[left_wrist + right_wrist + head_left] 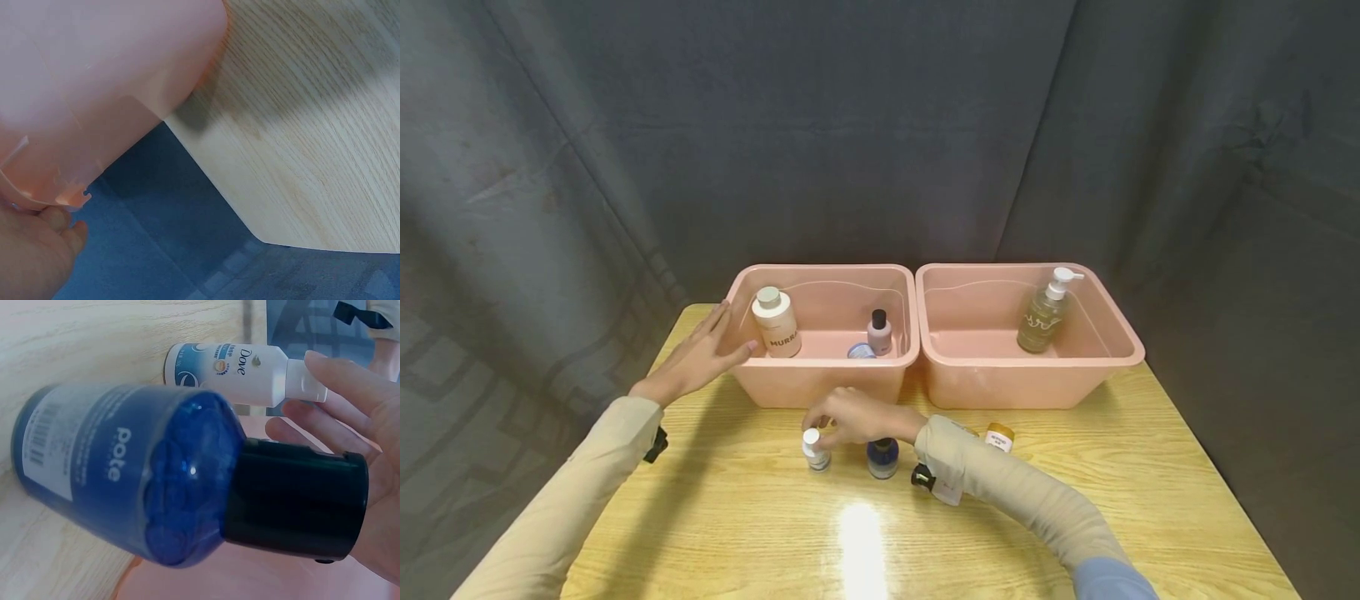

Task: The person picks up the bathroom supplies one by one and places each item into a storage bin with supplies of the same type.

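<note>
My right hand (859, 417) pinches the white cap of a small white Dove bottle (816, 457) that stands on the table. In the right wrist view, thumb and fingertips lie on either side of the cap, and the blue-and-white label of the bottle shows. Just right of it stands a blue bottle (119, 456) with a black cap, close under my wrist. My left hand (696, 354) rests at the left front corner of the left pink bin (820, 383), fingers stretched along its side rim and thumb over the front rim.
Inside the left bin are a white bottle (777, 325), a small pink bottle (879, 335) and a blue-and-white item (861, 351). The right pink bin (1000, 387) holds a green pump bottle (1042, 321). Beyond my right forearm lie a black-capped bottle (947, 492) and an orange-capped one (999, 437).
</note>
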Demonstrator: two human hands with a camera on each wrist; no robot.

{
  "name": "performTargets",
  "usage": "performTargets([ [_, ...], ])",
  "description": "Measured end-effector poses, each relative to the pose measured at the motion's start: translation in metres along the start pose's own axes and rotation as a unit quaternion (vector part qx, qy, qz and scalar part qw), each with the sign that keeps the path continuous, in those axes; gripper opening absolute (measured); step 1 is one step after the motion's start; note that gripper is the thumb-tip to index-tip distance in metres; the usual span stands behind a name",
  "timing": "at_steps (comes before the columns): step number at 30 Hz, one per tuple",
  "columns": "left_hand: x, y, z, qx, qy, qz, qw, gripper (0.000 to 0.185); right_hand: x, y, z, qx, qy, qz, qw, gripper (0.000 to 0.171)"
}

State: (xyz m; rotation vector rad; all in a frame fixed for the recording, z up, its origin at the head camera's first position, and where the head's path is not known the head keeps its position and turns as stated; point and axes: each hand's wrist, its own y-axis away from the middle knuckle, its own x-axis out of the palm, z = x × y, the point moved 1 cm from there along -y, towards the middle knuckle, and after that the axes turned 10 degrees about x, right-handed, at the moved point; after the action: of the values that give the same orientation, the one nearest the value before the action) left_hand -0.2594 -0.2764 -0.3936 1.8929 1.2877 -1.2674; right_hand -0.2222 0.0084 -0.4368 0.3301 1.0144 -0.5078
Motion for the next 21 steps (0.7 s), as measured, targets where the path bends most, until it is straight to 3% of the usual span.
performTargets([
  [21,-0.0011,0.0004,-0.0012,0.005,0.001,0.0,1.0,0.096,-0.0062,0.0003,-0.001,0.01,-0.066,-0.027,0.997,0.024],
])
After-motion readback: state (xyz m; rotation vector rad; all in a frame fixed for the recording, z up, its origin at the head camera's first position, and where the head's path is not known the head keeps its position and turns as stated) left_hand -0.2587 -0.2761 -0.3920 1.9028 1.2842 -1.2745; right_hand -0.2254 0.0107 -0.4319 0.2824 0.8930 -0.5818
